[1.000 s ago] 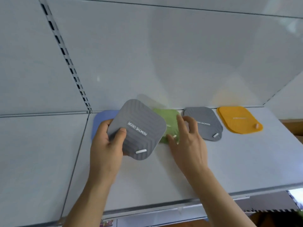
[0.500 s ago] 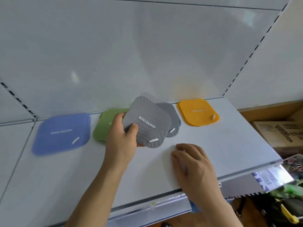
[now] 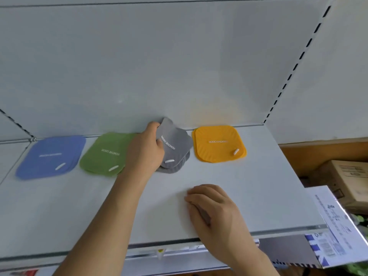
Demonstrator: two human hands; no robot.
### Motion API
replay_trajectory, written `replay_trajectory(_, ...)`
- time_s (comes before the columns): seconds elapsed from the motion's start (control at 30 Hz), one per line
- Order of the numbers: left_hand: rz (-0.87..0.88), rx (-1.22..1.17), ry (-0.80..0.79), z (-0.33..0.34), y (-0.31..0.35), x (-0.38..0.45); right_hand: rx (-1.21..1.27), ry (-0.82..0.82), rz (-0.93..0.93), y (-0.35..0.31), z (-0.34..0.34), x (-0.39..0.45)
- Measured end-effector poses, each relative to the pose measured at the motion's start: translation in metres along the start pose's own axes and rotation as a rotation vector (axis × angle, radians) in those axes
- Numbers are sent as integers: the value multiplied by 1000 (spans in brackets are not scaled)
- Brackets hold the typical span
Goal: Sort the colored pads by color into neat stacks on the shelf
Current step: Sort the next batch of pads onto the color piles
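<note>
Four colours of pads lie in a row at the back of the white shelf (image 3: 268,196): a blue stack (image 3: 51,156) at the left, a green stack (image 3: 105,154), a grey stack (image 3: 171,169) and an orange stack (image 3: 219,144) at the right. My left hand (image 3: 147,150) grips a grey pad (image 3: 175,144) by its left edge, bent and lying on top of the grey stack. My right hand (image 3: 213,208) rests on the bare shelf near the front edge, fingers loosely curled and holding nothing.
The shelf's back wall and a slotted upright (image 3: 298,60) close off the rear and right. A cardboard box (image 3: 346,178) and a printed white carton (image 3: 334,228) sit to the right, beyond and below the shelf's front edge.
My left hand has carried the grey pad back and right, down onto the grey stack. My right hand has stayed resting on the shelf front.
</note>
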State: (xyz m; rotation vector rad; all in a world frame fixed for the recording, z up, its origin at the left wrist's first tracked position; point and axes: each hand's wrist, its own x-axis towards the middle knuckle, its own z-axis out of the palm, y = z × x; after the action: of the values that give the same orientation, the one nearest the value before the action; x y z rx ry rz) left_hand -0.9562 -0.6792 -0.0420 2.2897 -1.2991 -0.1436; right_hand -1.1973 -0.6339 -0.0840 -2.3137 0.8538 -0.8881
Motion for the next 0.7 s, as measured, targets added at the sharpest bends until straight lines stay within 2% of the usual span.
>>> replay_trajectory(0.2, 141, 235, 129, 15, -19, -8, -60, 45, -9, 1, 7, -3)
replay_trajectory(0.3, 205, 219, 185, 18, -20, -23, -195, 71, 3, 0, 13, -6)
replay_trajectory(0.47, 261, 166, 128, 16, -26, -73, -277, 40, 25, -3, 16, -4)
replay_trajectory(0.7, 256, 181, 59, -7, -39, -145, -351, 6, 38, -7, 16, -5)
